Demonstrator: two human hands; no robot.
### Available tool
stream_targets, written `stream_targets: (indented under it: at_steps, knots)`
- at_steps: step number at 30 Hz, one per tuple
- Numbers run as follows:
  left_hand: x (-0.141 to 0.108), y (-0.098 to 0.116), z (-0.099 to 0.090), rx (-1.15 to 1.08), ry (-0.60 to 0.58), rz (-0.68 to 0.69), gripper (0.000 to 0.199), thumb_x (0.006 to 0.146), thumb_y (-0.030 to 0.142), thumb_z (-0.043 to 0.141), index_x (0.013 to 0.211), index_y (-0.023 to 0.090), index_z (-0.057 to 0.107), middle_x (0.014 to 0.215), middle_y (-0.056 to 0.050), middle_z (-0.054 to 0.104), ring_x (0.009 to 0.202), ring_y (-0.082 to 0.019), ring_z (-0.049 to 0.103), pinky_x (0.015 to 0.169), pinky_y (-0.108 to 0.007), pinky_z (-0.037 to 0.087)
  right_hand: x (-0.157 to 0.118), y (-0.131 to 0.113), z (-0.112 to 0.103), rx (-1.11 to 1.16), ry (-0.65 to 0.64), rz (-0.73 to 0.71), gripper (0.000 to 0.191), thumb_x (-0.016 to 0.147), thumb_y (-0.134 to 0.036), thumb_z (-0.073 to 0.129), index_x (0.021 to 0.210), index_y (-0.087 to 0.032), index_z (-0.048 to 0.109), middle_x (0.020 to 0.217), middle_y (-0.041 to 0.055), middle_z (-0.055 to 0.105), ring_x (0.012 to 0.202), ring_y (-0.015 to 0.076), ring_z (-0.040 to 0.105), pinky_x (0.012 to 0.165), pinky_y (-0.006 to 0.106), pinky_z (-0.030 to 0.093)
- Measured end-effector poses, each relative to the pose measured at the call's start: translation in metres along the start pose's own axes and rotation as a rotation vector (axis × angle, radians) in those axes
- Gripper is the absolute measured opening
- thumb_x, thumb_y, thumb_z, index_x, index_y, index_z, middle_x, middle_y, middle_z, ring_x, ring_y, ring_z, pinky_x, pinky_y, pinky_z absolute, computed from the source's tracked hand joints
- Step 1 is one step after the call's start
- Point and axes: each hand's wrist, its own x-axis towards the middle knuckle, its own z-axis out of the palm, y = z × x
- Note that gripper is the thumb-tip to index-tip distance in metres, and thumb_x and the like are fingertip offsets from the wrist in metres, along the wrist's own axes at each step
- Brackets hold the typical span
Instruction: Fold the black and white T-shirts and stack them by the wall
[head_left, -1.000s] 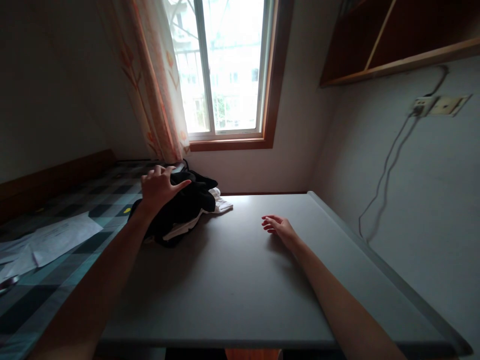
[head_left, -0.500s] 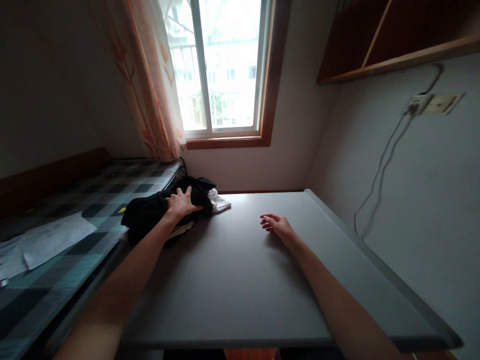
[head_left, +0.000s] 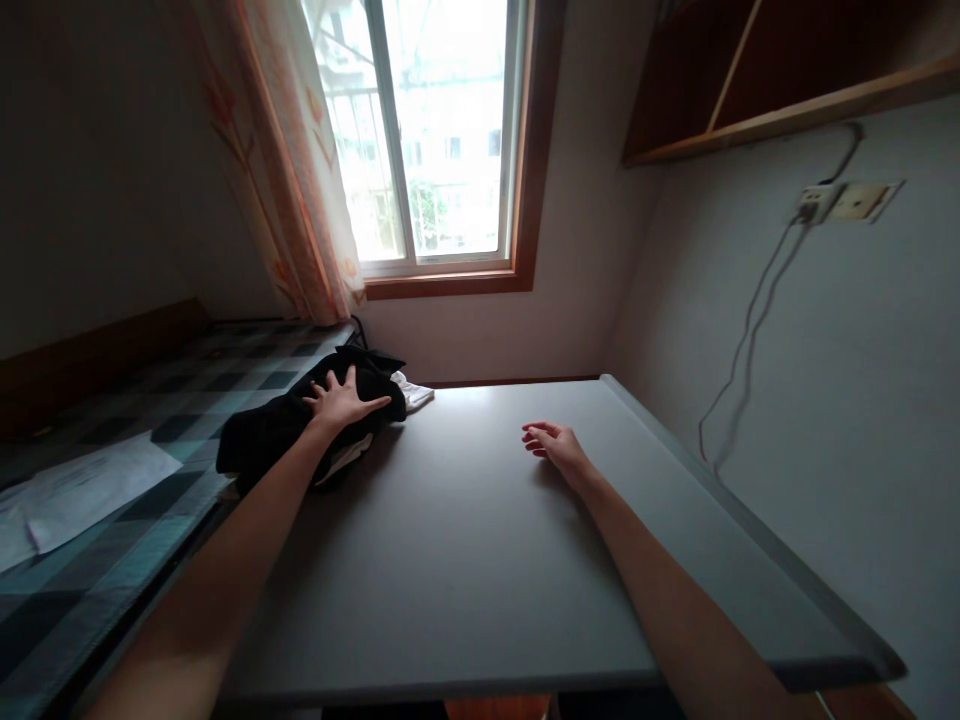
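A crumpled heap of black clothing [head_left: 262, 435] lies at the left edge of the grey table [head_left: 465, 560], partly against the bed. My left hand [head_left: 341, 402] rests on top of it with the fingers spread apart. From under the heap's far right side a folded white cloth [head_left: 414, 392] sticks out, and a pale strip of fabric shows along its near side. Over the table's right half, my right hand [head_left: 556, 443] hovers just above the surface, fingers loosely curled and apart, holding nothing.
A bed with a checked sheet [head_left: 112, 530] runs along the left, with white papers [head_left: 105, 490] on it. An orange curtain [head_left: 270, 180] hangs by the window [head_left: 450, 140]. At right are a wall shelf [head_left: 787, 115] and a socket [head_left: 817, 203] with a dangling cord.
The black clothing and my left hand have shifted left on the table, and the white cloth has gone with them. The whole view has also moved slightly. My right hand stays about where it was.
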Motion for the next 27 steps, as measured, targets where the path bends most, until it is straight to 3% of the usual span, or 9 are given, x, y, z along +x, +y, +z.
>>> stream_targets:
  at_steps: [3,6,11,13,15,17,19,22,27]
  knots:
    - [-0.003,-0.008,-0.022,-0.059,0.041,0.033,0.095,0.072,0.083,0.04,0.146,0.025,0.038,0.154,-0.019,0.028,0.136,-0.048,0.028,0.1,-0.062,0.033,-0.001,-0.001,0.0,-0.02,0.007,-0.017,0.022,0.071,-0.036,0.067,0.082,-0.017,0.07,0.076,0.0067,0.071,0.067,0.015,0.064,0.061,0.026,0.049]
    - [-0.007,-0.018,-0.038,-0.039,0.231,0.06,0.07,0.082,0.07,0.042,0.13,0.021,0.057,0.139,-0.018,0.048,0.13,-0.041,0.038,0.101,-0.055,0.035,0.0,-0.003,-0.002,-0.029,0.029,-0.03,0.026,0.07,-0.04,0.069,0.082,-0.017,0.069,0.076,0.007,0.07,0.067,0.0158,0.064,0.061,0.026,0.05]
    - [-0.032,-0.011,-0.03,-0.111,0.539,0.278,0.036,0.092,0.037,0.04,0.111,0.019,0.066,0.125,-0.014,0.057,0.122,-0.031,0.046,0.102,-0.046,0.036,0.006,-0.007,-0.021,-0.102,0.193,-0.112,0.037,0.069,-0.055,0.066,0.064,-0.019,0.057,0.065,0.0045,0.064,0.058,0.0157,0.058,0.055,0.027,0.045]
    - [-0.049,0.007,-0.013,-0.159,0.485,0.417,0.032,0.093,0.033,0.04,0.101,0.019,0.067,0.112,-0.011,0.063,0.113,-0.027,0.053,0.1,-0.042,0.038,0.009,-0.006,-0.035,-0.256,0.355,-0.199,0.043,0.074,-0.057,0.059,0.053,-0.022,0.044,0.052,0.0008,0.053,0.051,0.0142,0.05,0.052,0.027,0.039]
    - [-0.069,0.029,0.012,-0.237,0.317,0.52,0.029,0.093,0.03,0.04,0.096,0.02,0.068,0.097,-0.008,0.066,0.097,-0.022,0.06,0.093,-0.037,0.043,0.01,-0.003,-0.049,-0.489,0.509,-0.277,0.044,0.079,-0.051,0.052,0.049,-0.024,0.037,0.047,0.001,0.047,0.051,0.0144,0.045,0.053,0.027,0.035]
    - [-0.085,0.049,0.041,-0.314,0.129,0.575,0.031,0.094,0.034,0.04,0.1,0.021,0.067,0.098,-0.006,0.068,0.088,-0.019,0.063,0.086,-0.033,0.047,0.011,0.001,-0.057,-0.728,0.582,-0.298,0.04,0.083,-0.043,0.047,0.049,-0.023,0.043,0.052,0.0051,0.053,0.057,0.0169,0.048,0.057,0.029,0.036]
    - [-0.098,0.062,0.067,-0.317,0.027,0.635,0.036,0.092,0.044,0.046,0.112,0.021,0.065,0.117,-0.008,0.065,0.101,-0.021,0.062,0.093,-0.035,0.046,0.011,0.006,-0.057,-0.913,0.556,-0.278,0.036,0.086,-0.038,0.045,0.057,-0.02,0.057,0.065,0.0101,0.063,0.066,0.0206,0.055,0.065,0.031,0.04]
    - [-0.106,0.064,0.094,-0.228,-0.045,0.664,0.054,0.088,0.055,0.049,0.13,0.023,0.057,0.142,-0.011,0.051,0.133,-0.029,0.044,0.113,-0.047,0.029,0.011,0.015,-0.045,-1.083,0.406,-0.274,0.036,0.088,-0.041,0.045,0.09,-0.017,0.072,0.1,0.0149,0.068,0.093,0.0258,0.06,0.084,0.035,0.043]
    - [-0.108,0.055,0.103,-0.157,-0.145,0.668,0.069,0.089,0.065,0.039,0.145,0.025,0.043,0.156,-0.01,0.033,0.145,-0.032,0.025,0.117,-0.052,0.017,0.012,0.025,-0.019,-1.28,0.197,-0.182,0.069,0.088,-0.063,0.042,0.144,-0.023,0.046,0.154,0.0136,0.034,0.142,0.0321,0.026,0.112,0.047,0.023]
